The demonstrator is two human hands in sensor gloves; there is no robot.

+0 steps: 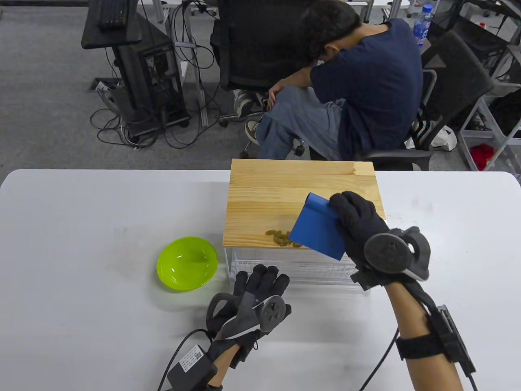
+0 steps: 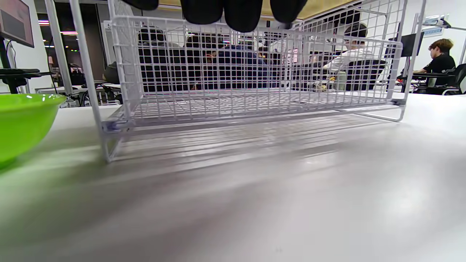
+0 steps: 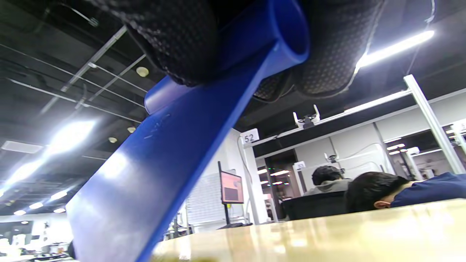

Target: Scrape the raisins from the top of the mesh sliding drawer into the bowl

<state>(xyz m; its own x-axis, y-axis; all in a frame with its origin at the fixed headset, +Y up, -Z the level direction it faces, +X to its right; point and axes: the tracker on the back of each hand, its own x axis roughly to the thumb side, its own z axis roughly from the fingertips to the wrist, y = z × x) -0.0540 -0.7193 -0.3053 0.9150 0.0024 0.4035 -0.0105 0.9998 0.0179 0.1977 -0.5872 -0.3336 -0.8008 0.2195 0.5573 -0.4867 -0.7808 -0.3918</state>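
Observation:
A small heap of raisins lies near the front edge of the wooden top of the white mesh drawer. My right hand grips a blue scraper by its rolled handle, blade tilted down right behind the raisins. In the right wrist view the scraper fills the left half above the wooden top. A green bowl stands on the table left of the drawer. My left hand lies flat on the table, fingers straight, just in front of the mesh drawer; the bowl shows at left.
The white table carries the drawer unit and bowl. A person sits hunched in a chair just beyond the far edge. A computer stand with cables stands on the floor at back left.

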